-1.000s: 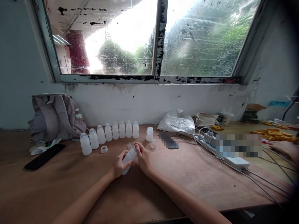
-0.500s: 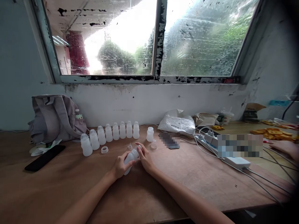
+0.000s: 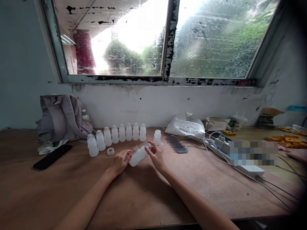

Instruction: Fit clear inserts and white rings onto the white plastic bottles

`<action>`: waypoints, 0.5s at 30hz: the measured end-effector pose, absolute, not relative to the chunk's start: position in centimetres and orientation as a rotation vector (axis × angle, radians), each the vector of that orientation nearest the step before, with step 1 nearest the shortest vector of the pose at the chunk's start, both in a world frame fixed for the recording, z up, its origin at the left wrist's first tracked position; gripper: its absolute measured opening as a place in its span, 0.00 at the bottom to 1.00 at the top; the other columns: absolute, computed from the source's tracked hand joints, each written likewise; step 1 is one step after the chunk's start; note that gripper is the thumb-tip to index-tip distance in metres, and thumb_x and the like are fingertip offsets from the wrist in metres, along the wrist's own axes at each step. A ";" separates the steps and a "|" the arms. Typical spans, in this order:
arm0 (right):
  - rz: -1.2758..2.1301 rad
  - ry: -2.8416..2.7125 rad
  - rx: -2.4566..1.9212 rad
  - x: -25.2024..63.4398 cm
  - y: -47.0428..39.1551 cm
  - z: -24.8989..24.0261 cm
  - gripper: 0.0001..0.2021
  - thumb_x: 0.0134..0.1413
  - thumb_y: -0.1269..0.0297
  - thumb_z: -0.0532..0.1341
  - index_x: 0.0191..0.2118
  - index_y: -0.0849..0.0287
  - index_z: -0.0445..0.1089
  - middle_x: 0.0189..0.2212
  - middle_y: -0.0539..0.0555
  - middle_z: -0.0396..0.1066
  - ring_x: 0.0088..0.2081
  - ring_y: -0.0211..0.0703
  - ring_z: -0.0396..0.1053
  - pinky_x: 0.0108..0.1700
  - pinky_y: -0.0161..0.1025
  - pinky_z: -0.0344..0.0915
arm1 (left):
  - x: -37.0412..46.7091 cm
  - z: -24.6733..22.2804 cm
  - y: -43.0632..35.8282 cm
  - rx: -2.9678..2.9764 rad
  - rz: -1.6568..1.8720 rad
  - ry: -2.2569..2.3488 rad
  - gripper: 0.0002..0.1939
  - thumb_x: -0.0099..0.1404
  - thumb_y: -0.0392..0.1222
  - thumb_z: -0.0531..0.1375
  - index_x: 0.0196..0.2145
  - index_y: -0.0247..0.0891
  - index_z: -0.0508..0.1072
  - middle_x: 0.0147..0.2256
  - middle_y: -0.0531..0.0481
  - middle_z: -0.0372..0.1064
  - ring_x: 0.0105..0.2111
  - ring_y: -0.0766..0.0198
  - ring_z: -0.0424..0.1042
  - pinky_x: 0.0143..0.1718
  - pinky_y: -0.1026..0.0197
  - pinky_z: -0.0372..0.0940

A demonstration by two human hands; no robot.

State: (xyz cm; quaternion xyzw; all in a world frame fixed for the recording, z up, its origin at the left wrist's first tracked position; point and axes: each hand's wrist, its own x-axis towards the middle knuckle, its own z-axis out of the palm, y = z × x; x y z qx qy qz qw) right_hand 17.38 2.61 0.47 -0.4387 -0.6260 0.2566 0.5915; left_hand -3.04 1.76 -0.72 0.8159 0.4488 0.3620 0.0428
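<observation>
Loosened since the earlier frame: left hand, then wrapped round the frosted bottle, now slipped back to its lower end; also swung to a lower slant, the bottle itself, base toward the left and top toward the right hand; meaning, as a judgement, hold passed chiefly to the right, with the left freed or only steadying.

For the right grip, narrow: thumb and fingers closed about the bottle's top end, thus cannot tell what sits there; for the left, slack and half spread, fingers just beside the base, cannot tell whether touching; tilted between both hands over the brown tabletop, cannot tell whether resting on it.

Just behind the held bottle, a small clear piece, partly hidden; farther left, a white ring; beyond the right hand, an upright domeless bottle, with a clear cap nearby; toward the wall, a row of domed bottles, upright, untouched.
</observation>
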 end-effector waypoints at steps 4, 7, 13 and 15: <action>0.129 -1.583 -1.166 18.7 3.7 2.2 0.20 0.49 0.53 0.55 0.46 0.58 0.62 0.30 0.53 0.66 0.29 0.40 0.63 0.33 0.37 0.60 | -4.8 -1.3 3.0 2.588 1.154 1.588 0.14 0.62 0.43 0.48 0.43 0.38 0.65 0.38 0.46 0.67 0.39 0.58 0.65 0.41 0.57 0.59; -0.175 -1.685 -1.268 19.3 5.5 4.0 0.18 0.51 0.55 0.53 0.48 0.57 0.61 0.37 0.56 0.68 0.39 0.46 0.62 0.42 0.41 0.55 | -5.7 -1.8 3.8 2.597 1.166 1.754 0.13 0.60 0.40 0.50 0.43 0.38 0.65 0.39 0.46 0.66 0.40 0.57 0.64 0.43 0.56 0.57; -0.345 -1.719 -1.710 18.9 11.1 6.4 0.17 0.52 0.57 0.54 0.47 0.56 0.61 0.37 0.57 0.69 0.43 0.52 0.58 0.42 0.46 0.48 | -6.4 -2.3 4.2 2.561 1.071 1.983 0.15 0.57 0.38 0.53 0.44 0.38 0.64 0.42 0.45 0.64 0.43 0.56 0.62 0.44 0.55 0.55; -0.348 -1.755 -1.795 18.8 12.7 6.5 0.17 0.52 0.58 0.53 0.47 0.57 0.61 0.37 0.59 0.69 0.44 0.53 0.57 0.42 0.46 0.47 | -6.5 -2.2 4.2 2.552 1.030 2.011 0.16 0.57 0.38 0.53 0.45 0.38 0.64 0.43 0.45 0.63 0.44 0.56 0.61 0.44 0.55 0.54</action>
